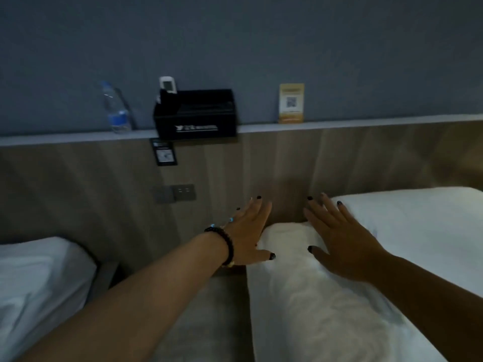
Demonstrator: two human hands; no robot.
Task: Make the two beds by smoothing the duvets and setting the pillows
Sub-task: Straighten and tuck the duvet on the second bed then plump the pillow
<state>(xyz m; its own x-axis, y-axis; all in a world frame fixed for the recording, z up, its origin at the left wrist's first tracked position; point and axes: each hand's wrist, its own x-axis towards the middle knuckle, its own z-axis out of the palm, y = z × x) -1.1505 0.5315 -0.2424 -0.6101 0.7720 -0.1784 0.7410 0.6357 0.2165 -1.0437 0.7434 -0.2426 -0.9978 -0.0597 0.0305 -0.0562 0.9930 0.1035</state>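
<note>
**Ledge and headboard clutter beyond your fingertips**

Above and past your fingertips, a narrow ledge (339, 124) tops the wood-grain headboard (287, 165). On it, up and left of your fingers, stands a black organiser box (194, 114) holding a white remote (168, 84). Further left you see a clear water bottle (116, 108). Directly above your fingers sits a yellow QR card (291, 103). Just left of your fingers, a grey switch plate (183, 192) is mounted, with a small black sign (164, 152) above it.

both hands (251, 231) (337, 241) flat, fingers prob. spread
</note>
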